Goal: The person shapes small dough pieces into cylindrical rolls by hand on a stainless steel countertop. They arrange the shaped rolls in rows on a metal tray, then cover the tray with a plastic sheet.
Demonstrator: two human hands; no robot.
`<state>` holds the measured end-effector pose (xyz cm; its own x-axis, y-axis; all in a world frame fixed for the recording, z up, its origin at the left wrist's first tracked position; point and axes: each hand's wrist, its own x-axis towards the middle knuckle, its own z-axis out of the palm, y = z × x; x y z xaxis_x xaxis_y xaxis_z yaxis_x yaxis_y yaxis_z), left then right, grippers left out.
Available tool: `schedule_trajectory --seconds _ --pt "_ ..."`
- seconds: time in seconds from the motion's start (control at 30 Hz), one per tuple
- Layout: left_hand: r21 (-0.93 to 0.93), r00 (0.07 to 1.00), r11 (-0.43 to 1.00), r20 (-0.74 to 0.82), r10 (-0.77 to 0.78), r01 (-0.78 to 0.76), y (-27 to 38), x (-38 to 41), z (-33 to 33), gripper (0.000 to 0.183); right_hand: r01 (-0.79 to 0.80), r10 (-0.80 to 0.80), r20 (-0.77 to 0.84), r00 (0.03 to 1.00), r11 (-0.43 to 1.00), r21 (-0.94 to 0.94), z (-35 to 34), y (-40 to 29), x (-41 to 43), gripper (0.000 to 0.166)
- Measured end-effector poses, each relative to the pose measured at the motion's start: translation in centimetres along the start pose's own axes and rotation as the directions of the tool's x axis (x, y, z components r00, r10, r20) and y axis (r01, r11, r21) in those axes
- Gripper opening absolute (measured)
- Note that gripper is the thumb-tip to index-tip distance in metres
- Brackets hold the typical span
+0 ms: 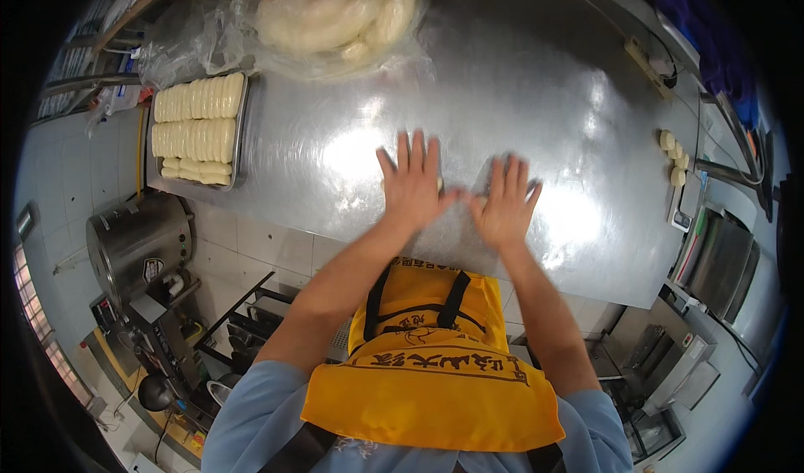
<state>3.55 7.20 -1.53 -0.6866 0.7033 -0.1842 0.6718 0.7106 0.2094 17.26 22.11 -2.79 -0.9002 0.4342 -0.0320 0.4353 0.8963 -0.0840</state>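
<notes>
My left hand (411,187) lies flat with its fingers spread, palm down over the steel worktop (301,152). A pale bit of dough (440,183) peeks out beside that palm, and the rest of it is hidden. To the right, my right hand (506,206) is also palm down with fingers apart. Something pale shows at the edge of its thumb, too covered to make out fully. The two thumbs point towards each other and nearly meet. Neither hand is closed around anything.
At the left stands a metal tray (242,130) of rolled dough pieces (193,140). A large dough coil (326,11) lies at the back among plastic sheeting (195,39). Several small dough pieces (675,152) sit by a digital scale (681,212) at the right edge.
</notes>
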Motion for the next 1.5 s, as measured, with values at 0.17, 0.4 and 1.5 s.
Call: schedule_trajectory --seconds 0.17,0.4,1.5 --pt "-0.003 0.997 0.999 -0.058 -0.044 0.044 -0.2 2.5 -1.3 0.102 0.0 0.0 -0.05 0.999 1.0 -0.003 -0.4 0.7 3.5 0.091" --pt "-0.187 0.977 0.978 0.208 -0.054 0.094 1.1 -7.6 -1.3 0.062 -0.159 0.076 0.259 0.963 0.935 0.316 -2.5 -1.8 -7.2 0.052" --pt "-0.564 0.993 0.82 0.116 -0.038 0.097 1.4 -7.1 -0.8 0.139 -0.807 0.802 -0.092 0.591 0.586 -0.078 -7.8 43.7 9.0 0.087"
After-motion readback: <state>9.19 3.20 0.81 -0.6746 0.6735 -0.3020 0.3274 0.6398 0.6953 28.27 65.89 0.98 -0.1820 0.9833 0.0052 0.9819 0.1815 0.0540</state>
